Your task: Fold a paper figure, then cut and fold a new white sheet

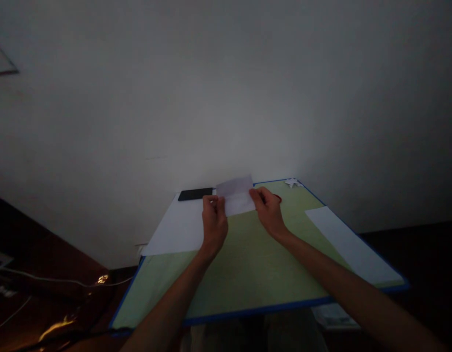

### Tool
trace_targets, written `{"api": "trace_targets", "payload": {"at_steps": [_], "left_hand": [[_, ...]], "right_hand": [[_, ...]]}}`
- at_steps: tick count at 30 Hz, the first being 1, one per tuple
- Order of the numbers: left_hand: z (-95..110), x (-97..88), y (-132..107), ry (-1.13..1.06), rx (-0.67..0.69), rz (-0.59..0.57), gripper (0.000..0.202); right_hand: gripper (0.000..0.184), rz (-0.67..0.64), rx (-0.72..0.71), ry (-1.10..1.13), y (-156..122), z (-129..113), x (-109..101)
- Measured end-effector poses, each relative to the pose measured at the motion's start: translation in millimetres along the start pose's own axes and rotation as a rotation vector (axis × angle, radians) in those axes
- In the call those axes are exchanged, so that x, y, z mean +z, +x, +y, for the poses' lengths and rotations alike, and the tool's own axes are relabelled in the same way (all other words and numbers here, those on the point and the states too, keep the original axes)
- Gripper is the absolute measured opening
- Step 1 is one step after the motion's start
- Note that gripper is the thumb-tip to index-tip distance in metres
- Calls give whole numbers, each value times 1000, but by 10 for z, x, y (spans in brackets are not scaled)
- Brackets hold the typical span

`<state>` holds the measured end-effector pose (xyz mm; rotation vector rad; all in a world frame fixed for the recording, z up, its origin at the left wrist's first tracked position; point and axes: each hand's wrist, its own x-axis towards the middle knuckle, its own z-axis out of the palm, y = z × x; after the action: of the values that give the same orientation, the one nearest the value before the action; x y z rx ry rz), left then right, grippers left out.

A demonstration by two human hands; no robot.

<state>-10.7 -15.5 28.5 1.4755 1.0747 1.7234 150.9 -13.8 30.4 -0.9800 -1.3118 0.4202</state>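
Note:
My left hand and my right hand are both closed on a small folded white paper, pinching its left and right edges. The paper is held just above a green board with a blue rim, near its far side. Its upper flap stands up towards the wall. Something red peeks out behind my right hand; I cannot make out what it is.
A large white sheet lies on the board's left part and a long white strip along its right edge. A black phone and a small white folded shape sit at the far edge. Cables run over the dark floor at left.

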Motion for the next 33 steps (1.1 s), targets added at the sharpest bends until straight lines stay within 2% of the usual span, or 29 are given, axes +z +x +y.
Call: {"api": "trace_targets", "payload": {"at_steps": [3,10,17,22,25,27,29,33], "left_hand": [[32,1,0,-11,-26,9,29],[120,-26,12,-126,-200,-159,39],[86,-51,80,-93,-122,-104,36],[57,-68,101,-111,-154,-157,33],[48,-83,105,-29,-191,-278,34],[45,-95,109,27,-148,-371,36],[51,-107,113,78,-41,-398,37],[113,-145,116,217,227,-287,24]], "right_hand": [[40,4,-18,-3,9,-19,1],[42,-128,27,40,42,63,-81],[41,-285,184,260,-2,-17,-7],[35,-140,208,246,33,-13,-8],[30,-47,201,245,65,20,-54],[27,-61,139,213,80,35,-95],[22,-121,-22,112,90,40,-136],[10,-231,-429,-97,101,37,-197]]}}
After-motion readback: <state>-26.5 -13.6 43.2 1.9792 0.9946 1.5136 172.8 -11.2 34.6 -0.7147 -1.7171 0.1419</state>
